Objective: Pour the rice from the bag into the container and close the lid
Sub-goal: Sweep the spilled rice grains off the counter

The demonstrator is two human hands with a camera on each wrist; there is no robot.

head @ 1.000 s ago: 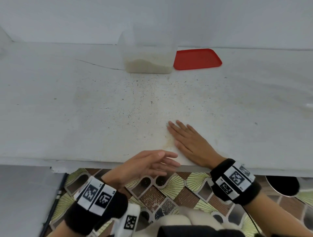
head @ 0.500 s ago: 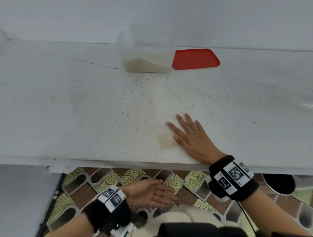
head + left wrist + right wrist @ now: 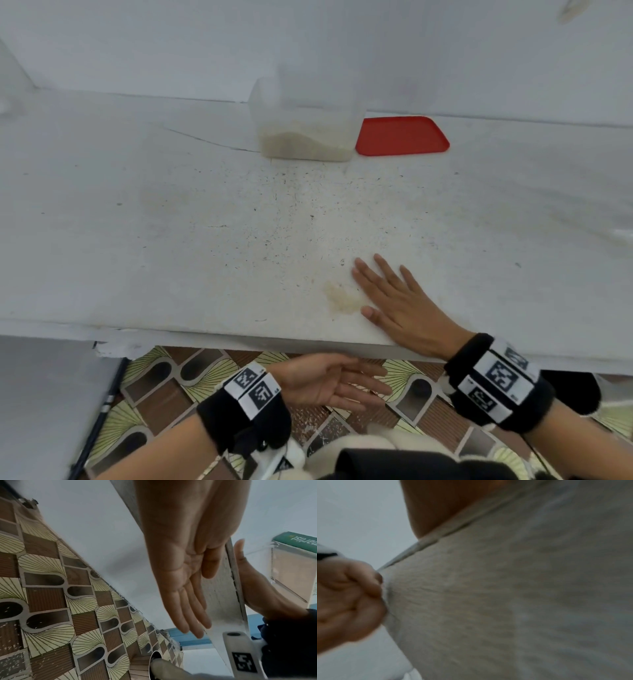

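One container [image 3: 305, 133] | one red lid [image 3: 400, 136] | one spilled rice pile [image 3: 342, 297] | two hands: right hand [image 3: 399, 301] flat, left hand [image 3: 329, 382] open, empty

A speckled, stained white stone counter [image 3: 171, 222] with a thin crack runs up to a plain white wall [image 3: 308, 41]. Below its front edge lies a tiled floor [image 3: 164, 387] patterned in brown rectangles and pale green fans.

White counter [image 3: 171, 222] fills the frame — container [image 3: 305, 137] and red lid [image 3: 400, 136] at upper centre, spilled rice [image 3: 342, 298] lower centre, right hand [image 3: 397, 301] flat beside it.
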